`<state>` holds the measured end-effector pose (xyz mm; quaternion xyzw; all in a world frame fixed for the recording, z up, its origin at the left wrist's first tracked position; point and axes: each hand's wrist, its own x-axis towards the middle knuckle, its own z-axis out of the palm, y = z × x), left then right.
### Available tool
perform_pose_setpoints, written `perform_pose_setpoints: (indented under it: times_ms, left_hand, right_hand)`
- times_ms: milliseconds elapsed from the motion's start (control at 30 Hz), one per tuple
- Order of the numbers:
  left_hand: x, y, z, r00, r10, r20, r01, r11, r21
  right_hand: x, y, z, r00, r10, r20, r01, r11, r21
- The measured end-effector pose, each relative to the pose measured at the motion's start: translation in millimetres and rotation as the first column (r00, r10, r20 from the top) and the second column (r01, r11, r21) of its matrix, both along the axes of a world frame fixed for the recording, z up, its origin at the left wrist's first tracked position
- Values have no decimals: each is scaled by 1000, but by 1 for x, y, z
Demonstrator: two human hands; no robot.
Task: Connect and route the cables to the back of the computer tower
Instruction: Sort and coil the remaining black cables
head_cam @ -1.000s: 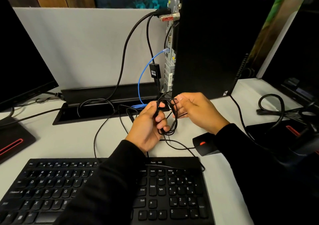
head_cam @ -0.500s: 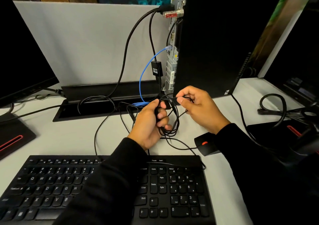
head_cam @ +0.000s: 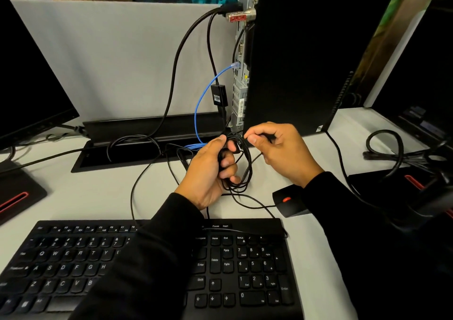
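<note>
The left hand (head_cam: pixel 208 172) is closed around a coiled bundle of thin black cable (head_cam: pixel 241 167), holding the loops upright just above the white desk surface (head_cam: pixel 98 192). The right hand (head_cam: pixel 279 153) pinches a strand of the same cable at the top of the coil between thumb and forefinger, the remaining fingers curled. Both hands sit directly in front of the lower rear corner of the black upright computer tower (head_cam: pixel 306 57), whose grey metal rear panel (head_cam: pixel 241 74) faces left.

Connections visible at the rear panel:
- a thick black power cable (head_cam: pixel 176 74) enters near the top
- a blue network cable (head_cam: pixel 199 104) is plugged in at mid height and drops toward the black desk cable tray (head_cam: pixel 137 145)
- a thinner black cable with a small rectangular adapter block (head_cam: pixel 219 95) hangs just beside the panel

A loose strand runs from the coil toward the black mouse with red scroll wheel (head_cam: pixel 286 203), right of the black full-size keyboard (head_cam: pixel 232 265)
</note>
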<state>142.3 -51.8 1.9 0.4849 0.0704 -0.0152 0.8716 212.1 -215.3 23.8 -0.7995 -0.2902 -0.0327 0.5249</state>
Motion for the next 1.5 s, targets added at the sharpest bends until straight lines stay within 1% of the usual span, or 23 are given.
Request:
perform_pose_setpoints:
  times_ms: [67,133,167,200,333,467,567,633,733,833,900,1033,1200,1300,1400,1467,1500]
  left_hand:
    - [2,0,-2,997,77,-9,-77,996,-34]
    - [5,3,-4,990,143,-19,-144,985,-97]
    - [6,5,-5,987,160,-23,-162,979,-123]
    - [7,6,-6,985,168,-27,-170,976,-135]
    - [6,6,-6,987,160,-26,-162,978,-130]
    - [3,2,-4,990,141,5,-140,982,-129]
    - [2,0,-4,990,143,9,-141,984,-109]
    - [2,1,-4,991,130,9,-128,985,-117]
    - [1,3,-3,995,101,14,-99,988,-117]
    - [1,3,-3,995,96,7,-95,990,-108]
    - [3,4,-5,992,123,2,-122,987,-100]
    - [3,6,-8,985,173,8,-173,984,-30]
    - [0,5,-6,992,119,-39,-121,992,-40]
    - [0,4,-5,994,102,-27,-104,991,-83]
    - [-1,5,-5,992,122,-25,-124,989,-79]
    - [1,5,-7,992,116,-40,-119,989,-90]
    - [1,5,-7,994,98,-52,-104,988,-117]
  right_hand:
    - [0,3,0,997,-6,-74,11,998,64]
    - [1,2,1,977,25,-214,19,980,200]
    - [2,1,2,966,41,-255,27,966,258]
    - [3,0,2,966,38,-257,38,958,284]
    - [3,2,-1,985,-35,-171,69,978,199]
    - [1,2,-2,992,-19,-122,33,993,114]
    - [-4,8,-1,994,22,-106,-22,1000,5]
    - [-3,9,-1,993,-12,-118,8,999,-34]
    - [1,3,-4,987,-61,-145,61,998,-10]
    - [0,0,-6,986,-20,-168,22,1000,10]
    - [-2,1,-5,987,7,-158,-2,1000,28]
    - [-3,3,0,987,51,-152,-52,999,-2]
    - [-1,0,-4,972,70,-225,-67,998,22]
    - [-2,1,-7,979,67,-192,-72,997,-21]
    - [-2,4,-7,987,63,-147,-73,996,-57]
    - [0,2,-7,989,30,-142,-38,998,-55]
    - [1,2,-8,993,-18,-120,10,998,-64]
